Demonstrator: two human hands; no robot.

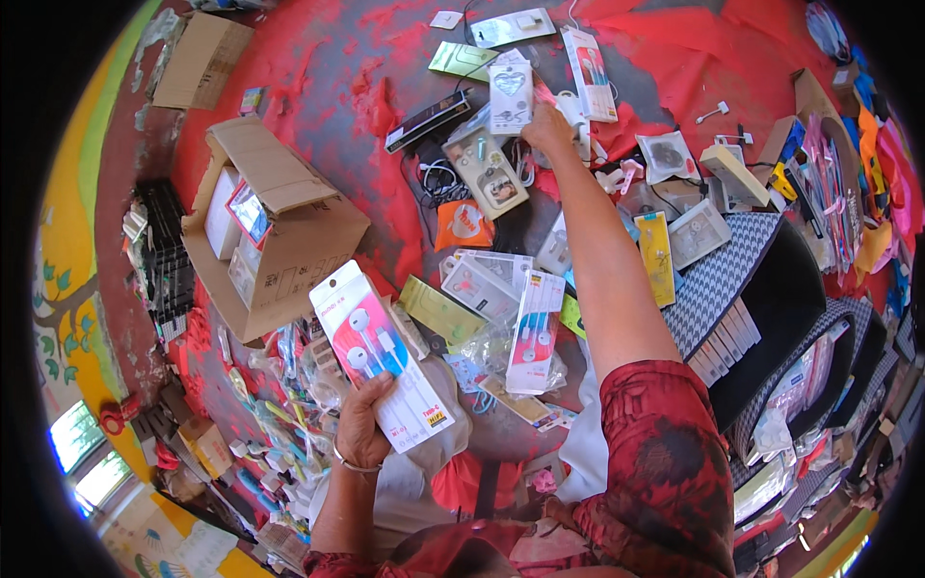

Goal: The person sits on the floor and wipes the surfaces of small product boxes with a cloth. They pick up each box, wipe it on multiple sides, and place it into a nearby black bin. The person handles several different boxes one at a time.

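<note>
My left hand [363, 424] is closed on the lower left edge of a white, pink and blue earphone box [378, 352], tilted over my lap. My right arm stretches far forward. Its hand [547, 131] is closed at the right edge of a small white earphone pack [511, 94] with a silvery heart; the fingertips are partly hidden. Below that pack lies a clear-windowed earphone case [487, 173]. A similar pink and blue earphone box [536, 332] rests near me on plastic wrap, and another white earphone box [590, 75] lies beyond my right hand.
An open cardboard box [299, 255] with packs inside stands at left, a second carton [202, 60] behind it. A yellow pack [655, 258] and a white-framed clear case [699, 234] lie right of my forearm. A houndstooth-patterned organiser [723, 275] holds slim boxes. Red torn sheeting [665, 39] covers the ground.
</note>
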